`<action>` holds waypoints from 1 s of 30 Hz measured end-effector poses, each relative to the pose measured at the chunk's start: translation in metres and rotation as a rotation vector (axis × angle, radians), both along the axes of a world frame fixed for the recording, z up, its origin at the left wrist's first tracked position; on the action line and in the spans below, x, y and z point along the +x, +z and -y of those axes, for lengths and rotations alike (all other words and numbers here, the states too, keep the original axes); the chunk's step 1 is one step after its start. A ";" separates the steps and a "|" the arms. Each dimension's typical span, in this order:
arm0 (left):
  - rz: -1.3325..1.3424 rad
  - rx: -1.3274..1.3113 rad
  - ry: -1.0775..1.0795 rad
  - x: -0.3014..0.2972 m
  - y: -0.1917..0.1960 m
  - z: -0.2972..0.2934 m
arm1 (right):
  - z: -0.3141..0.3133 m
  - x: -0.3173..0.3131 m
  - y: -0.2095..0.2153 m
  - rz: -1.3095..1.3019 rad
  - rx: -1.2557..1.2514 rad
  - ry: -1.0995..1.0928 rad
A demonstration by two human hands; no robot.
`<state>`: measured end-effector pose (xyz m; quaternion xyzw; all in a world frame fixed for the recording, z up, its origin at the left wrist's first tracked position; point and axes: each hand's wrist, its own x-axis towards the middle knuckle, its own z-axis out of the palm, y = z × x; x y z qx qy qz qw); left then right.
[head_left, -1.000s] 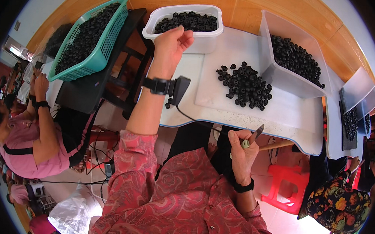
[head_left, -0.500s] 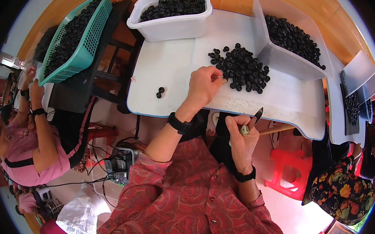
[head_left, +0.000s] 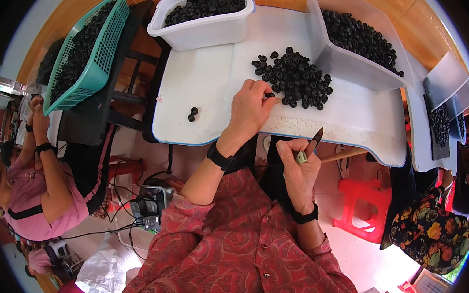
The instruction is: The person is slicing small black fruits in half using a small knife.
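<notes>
Left hand: the left hand (head_left: pixel 247 109) pinches a black piece (head_left: pixel 269 95) narrowly between thumb and finger, just beside the pile
Right hand: the right hand (head_left: pixel 301 175) is closed around a knife (head_left: pixel 301 157) with a green handle, blade tip up, near the bench edge
Pile: the pile of black pieces (head_left: pixel 298 78) lies loose on the white bench (head_left: pixel 196 74)
Far side: a white tub (head_left: pixel 203 36) and a clear bin (head_left: pixel 342 64), both holding black pieces

The beads (head_left: pixel 302 85) reach my screen black, the table (head_left: pixel 211 80) white edged in blue, the knife (head_left: pixel 316 138) dark-bladed and green-handled, the basket (head_left: pixel 101 60) teal. I see a red shirt (head_left: pixel 229 237) swirled paler, a red stool (head_left: pixel 355 205), flowered black cloth (head_left: pixel 433 239).
</notes>
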<state>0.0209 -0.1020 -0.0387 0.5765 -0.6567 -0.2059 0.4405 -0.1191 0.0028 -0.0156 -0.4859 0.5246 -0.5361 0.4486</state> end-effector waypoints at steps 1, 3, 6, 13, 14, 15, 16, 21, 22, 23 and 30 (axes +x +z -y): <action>-0.097 -0.030 -0.033 0.001 0.001 -0.004 | 0.000 0.000 0.000 0.000 0.002 -0.003; -0.472 0.119 -0.131 0.005 0.005 -0.014 | 0.001 0.000 0.002 0.010 0.020 0.005; -0.965 0.296 -0.256 0.010 0.016 -0.034 | -0.001 0.001 0.010 0.071 0.097 0.025; -1.490 0.372 -0.446 0.005 0.017 -0.066 | -0.001 0.001 0.015 0.093 0.158 0.049; -1.492 0.376 -0.444 0.005 0.018 -0.069 | -0.001 0.000 0.009 0.061 0.105 0.033; -1.500 0.406 -0.452 0.004 0.019 -0.071 | 0.000 0.001 0.008 0.028 0.050 0.017; -1.508 0.437 -0.461 0.003 0.020 -0.072 | -0.003 0.001 0.018 0.100 0.110 0.033; -1.501 0.437 -0.470 -0.002 0.020 -0.080 | -0.003 0.003 0.015 0.069 0.020 -0.023; -1.500 0.440 -0.469 -0.002 0.019 -0.081 | -0.003 0.004 0.017 0.091 -0.017 -0.038; -1.500 0.442 -0.469 -0.003 0.019 -0.082 | -0.003 0.004 0.018 0.090 -0.016 -0.040; -1.427 0.417 -0.452 -0.008 0.019 -0.087 | -0.005 -0.001 0.033 0.228 0.109 0.021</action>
